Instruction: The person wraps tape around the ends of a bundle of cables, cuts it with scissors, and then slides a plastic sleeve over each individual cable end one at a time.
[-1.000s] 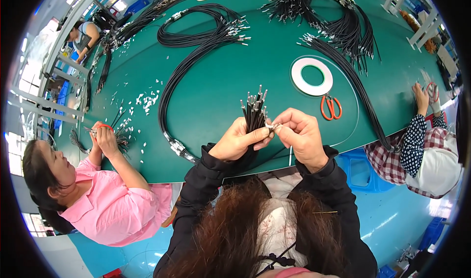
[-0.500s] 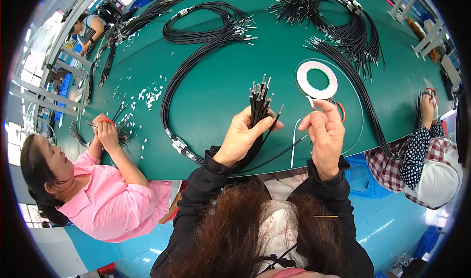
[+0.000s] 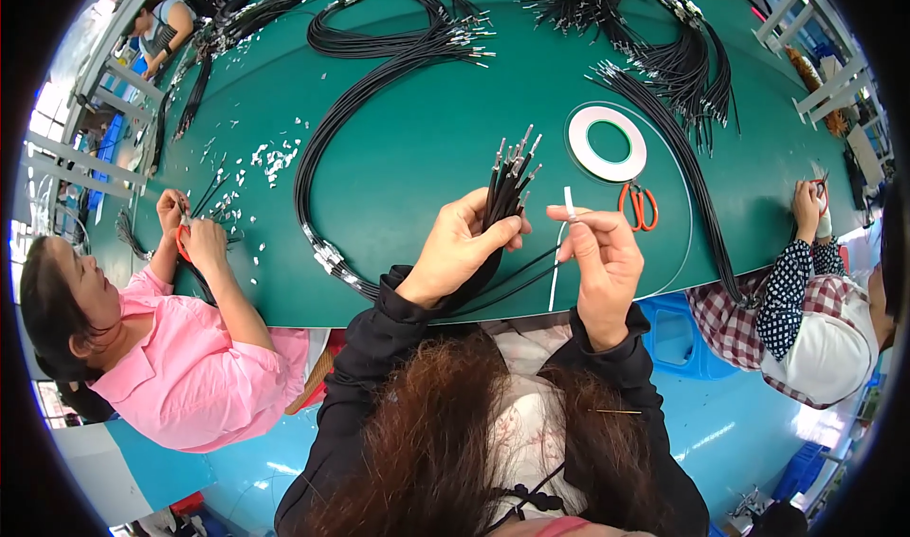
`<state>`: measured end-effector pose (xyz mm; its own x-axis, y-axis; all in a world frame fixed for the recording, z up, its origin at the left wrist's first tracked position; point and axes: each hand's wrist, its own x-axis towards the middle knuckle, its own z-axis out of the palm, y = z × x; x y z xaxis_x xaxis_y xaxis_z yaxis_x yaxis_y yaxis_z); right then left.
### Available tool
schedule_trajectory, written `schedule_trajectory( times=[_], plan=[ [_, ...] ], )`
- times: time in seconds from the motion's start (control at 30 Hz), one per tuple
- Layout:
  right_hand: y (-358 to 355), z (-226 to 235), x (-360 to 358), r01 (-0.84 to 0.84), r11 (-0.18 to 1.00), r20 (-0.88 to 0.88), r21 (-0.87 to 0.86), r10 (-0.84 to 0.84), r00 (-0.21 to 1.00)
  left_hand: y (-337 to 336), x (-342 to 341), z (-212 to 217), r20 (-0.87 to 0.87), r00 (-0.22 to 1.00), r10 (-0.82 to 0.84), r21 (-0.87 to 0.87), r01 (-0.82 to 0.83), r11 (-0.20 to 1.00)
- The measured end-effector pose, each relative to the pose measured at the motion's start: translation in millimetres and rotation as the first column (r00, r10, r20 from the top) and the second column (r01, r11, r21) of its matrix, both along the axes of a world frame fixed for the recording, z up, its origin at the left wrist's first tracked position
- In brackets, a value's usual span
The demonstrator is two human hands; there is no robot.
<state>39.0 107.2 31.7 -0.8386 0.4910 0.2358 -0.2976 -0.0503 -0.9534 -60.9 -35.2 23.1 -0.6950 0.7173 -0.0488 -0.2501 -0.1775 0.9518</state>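
My left hand [image 3: 464,248] is closed around a bundle of black cables [image 3: 502,200], whose metal-tipped ends stick up above the thumb. To its right, my right hand [image 3: 605,267] pinches a narrow white strip [image 3: 569,201] between thumb and fingertips; a short end stands above the fingers. Two black cables [image 3: 517,273] run from below the bundle toward this pinch, but their ends are hidden at the fingers. A longer white strip [image 3: 555,289] hangs below toward the table edge. Beyond the right hand lie orange-handled scissors [image 3: 650,209] and a white tape roll [image 3: 582,144].
Black cable bundles lie across the green table [image 3: 398,167]: a curved one [image 3: 308,158] on the left, a coil [image 3: 327,46] behind it, others on the right [image 3: 673,144]. White scraps [image 3: 275,163] are scattered at left. Co-workers sit on both sides, the left one holding scissors [image 3: 183,238].
The right hand has shifted left and slightly down, and the white strip now stands above its fingertips. The orange scissors show fully. One separate cable beside the bundle has moved down toward the right hand.
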Motion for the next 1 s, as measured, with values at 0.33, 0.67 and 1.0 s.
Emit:
schedule_trajectory(
  times=[0.33,0.67,1.0],
  plan=[
    [-15,-11,-5,0.012,0.952,-0.056,0.305,0.006,0.998,0,-1,1,-0.039,0.998,-0.048,-0.014,0.047,0.999],
    [-7,-16,0,0.179,0.717,-0.208,0.674,-0.048,0.977,-2,-1,-1,-0.050,0.999,-0.018,-0.017,0.017,1.000],
    [-8,-12,-2,0.028,0.999,-0.017,0.019,-0.028,0.999,-8,-10,-3,-0.023,0.974,-0.226,-0.035,0.226,0.974]
  ],
)
